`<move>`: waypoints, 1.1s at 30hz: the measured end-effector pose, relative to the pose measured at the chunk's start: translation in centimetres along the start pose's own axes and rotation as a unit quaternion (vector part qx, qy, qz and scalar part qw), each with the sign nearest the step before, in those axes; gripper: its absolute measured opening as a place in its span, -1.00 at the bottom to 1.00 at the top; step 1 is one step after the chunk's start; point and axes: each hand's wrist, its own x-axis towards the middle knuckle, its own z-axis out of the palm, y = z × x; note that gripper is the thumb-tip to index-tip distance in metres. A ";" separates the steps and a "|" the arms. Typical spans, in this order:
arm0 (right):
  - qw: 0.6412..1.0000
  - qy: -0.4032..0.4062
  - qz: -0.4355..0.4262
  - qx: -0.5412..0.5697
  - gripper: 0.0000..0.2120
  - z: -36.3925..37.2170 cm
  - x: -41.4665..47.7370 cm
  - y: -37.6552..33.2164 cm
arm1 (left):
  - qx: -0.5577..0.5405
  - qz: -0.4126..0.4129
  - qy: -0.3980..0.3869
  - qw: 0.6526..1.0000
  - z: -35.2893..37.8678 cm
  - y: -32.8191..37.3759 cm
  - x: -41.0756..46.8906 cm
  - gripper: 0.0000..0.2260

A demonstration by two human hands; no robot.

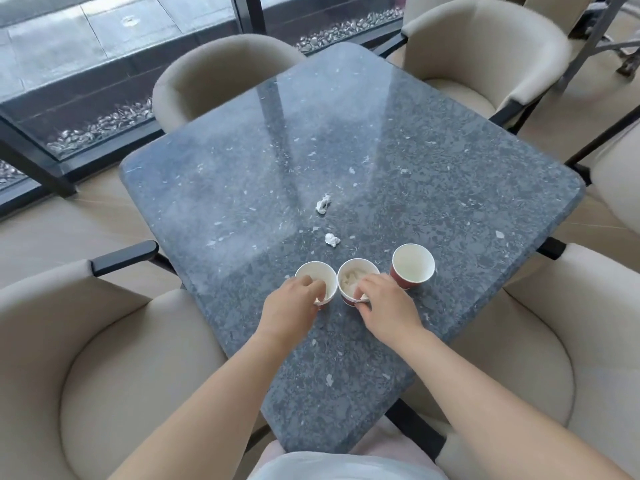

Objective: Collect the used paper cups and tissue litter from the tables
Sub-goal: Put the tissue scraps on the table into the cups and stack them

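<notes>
Rims are getting pinched: left hand [289, 308] on left cup [313, 271], right hand [384, 306] on middle cup [358, 260]. Squeezing harder is risking crumpling and dumping tissue. 3rd cup [412, 263] is sitting at 3 o'clock, 2 tissue wads [332, 240] at 12.

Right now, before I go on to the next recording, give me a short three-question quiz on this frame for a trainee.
1. True or false: the left hand pinches the left cup and the right hand pinches the middle cup.
2. How many crumpled tissues lie on the table beyond the cups? A one, B two, C five.
3. Fill in: the untouched third cup stands to the ___ of the middle cup.
Key: 1 true; 2 B; 3 right.
</notes>
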 end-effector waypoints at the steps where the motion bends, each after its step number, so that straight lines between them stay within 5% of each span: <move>1: 1.000 0.000 -0.006 0.000 -0.97 0.0 0.2 0.1 | -0.003 -0.008 0.001 1.000 0.1 -0.1 0.2 -0.86; 17: 0.995 0.036 -0.024 0.092 -0.86 -3.5 5.7 0.4 | -0.132 -0.041 0.109 0.984 -3.6 -0.7 4.4 -0.90; 28: 0.997 -0.001 -0.010 0.073 -0.84 -2.9 13.6 0.2 | -0.181 -0.079 0.080 0.977 -4.0 -3.9 10.6 -0.91; 33: 0.996 -0.079 -0.001 0.035 -0.79 -1.0 17.0 0.4 | -0.189 -0.087 0.052 0.977 -2.4 -5.4 14.0 -0.89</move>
